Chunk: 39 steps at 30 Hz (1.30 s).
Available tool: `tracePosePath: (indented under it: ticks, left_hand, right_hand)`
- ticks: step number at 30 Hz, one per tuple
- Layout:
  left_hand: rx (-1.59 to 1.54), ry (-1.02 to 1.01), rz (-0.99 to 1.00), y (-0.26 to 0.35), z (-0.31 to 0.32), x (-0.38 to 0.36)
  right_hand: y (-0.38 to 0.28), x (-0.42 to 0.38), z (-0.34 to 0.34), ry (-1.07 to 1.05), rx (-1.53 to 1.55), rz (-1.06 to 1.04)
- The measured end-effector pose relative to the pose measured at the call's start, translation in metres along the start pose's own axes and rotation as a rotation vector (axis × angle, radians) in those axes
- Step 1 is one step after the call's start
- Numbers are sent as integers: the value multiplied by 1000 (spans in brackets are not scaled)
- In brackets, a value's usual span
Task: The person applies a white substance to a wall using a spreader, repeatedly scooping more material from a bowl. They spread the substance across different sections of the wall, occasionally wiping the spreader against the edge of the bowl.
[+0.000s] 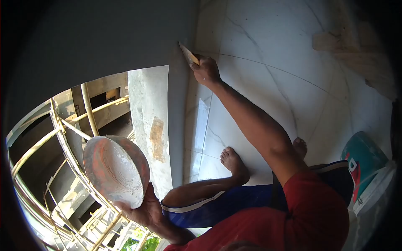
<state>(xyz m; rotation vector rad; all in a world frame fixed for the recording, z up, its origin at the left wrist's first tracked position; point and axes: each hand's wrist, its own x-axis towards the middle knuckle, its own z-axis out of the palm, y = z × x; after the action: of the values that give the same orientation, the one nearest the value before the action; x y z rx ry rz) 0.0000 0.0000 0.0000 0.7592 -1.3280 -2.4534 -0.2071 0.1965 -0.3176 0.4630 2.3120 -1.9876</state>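
My left hand [146,213] is wrapped around the lower edge of a bowl [94,161], which is tilted toward me. Its outside is stained reddish and grey, and white putty [121,167] coats the inside. Stretched far out ahead, my right hand [207,71] grips a putty knife [190,54] with a yellowish handle. The knife's tip is right at the dark grey wall [125,37], low down close to the floor. Fingers of the right hand are closed around the handle.
Left of the wall's end is an opening with a pale ledge [146,125] and bamboo scaffolding [54,121] outside. Marbled white tiles [268,83] cover the floor. A green bucket [364,154] stands at right, near a wooden piece [347,42]. My bare foot [232,161] rests on the tiles.
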Motion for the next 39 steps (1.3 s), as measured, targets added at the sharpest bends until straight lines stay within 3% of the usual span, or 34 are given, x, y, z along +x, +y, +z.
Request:
tracePosePath:
  ticks: [2, 6, 8, 11, 13, 14, 15, 20, 23, 24, 26, 27, 28, 34, 36, 38, 39]
  left_hand:
    - [29, -13, -5, 0, 0, 2]
    - [1, -48, 3, 0, 2, -4]
    - [-47, -203, -108, 2, -4, -3]
    - [-85, -58, -53, -4, 8, -4]
    - [-96, -79, -62, -4, 11, -6]
    - [-105, -91, -71, -4, 11, -7]
    - [-104, -85, -67, -3, 9, -9]
    - [-94, -30, -36, -1, 7, -11]
    - [9, -168, -50, 9, -10, -11]
    - [-15, -243, -66, 6, -2, -12]
    - [31, -99, 12, 2, 4, -13]
    - [24, 0, 57, -1, 10, -12]
    - [12, -19, 55, -2, 11, -10]
    - [-33, -107, -1, -9, 21, -11]
    - [-55, -99, -8, -9, 23, -11]
    - [-101, -64, -9, -11, 29, -13]
    - [-105, -60, -4, -10, 29, -15]
  right_hand:
    - [-6, -13, 1, 76, -13, -113]
    - [-15, -41, 6, 35, 90, -69]
    - [-4, -55, 12, 10, 122, -98]
    - [-1, -68, 3, -88, 162, -128]
    - [9, -68, 4, -68, 112, -74]
    - [16, -61, 5, -42, 262, 89]
    - [28, -51, 9, 87, 241, 50]
    - [73, 8, 31, 103, 239, 207]
    - [46, 7, 22, 7, 288, 171]
    - [40, 0, 22, 80, 262, 74]
    - [3, -21, 8, 4, 17, 113]
    - [23, -26, 25, 7, -133, -108]
    - [16, -37, 30, 53, 3, -22]
    - [-7, -85, 12, -119, 174, -10]
    - [1, -72, 4, -93, 363, -25]
    - [-14, -45, -18, 61, 368, 35]
    - [-16, -25, -22, 155, 414, -42]
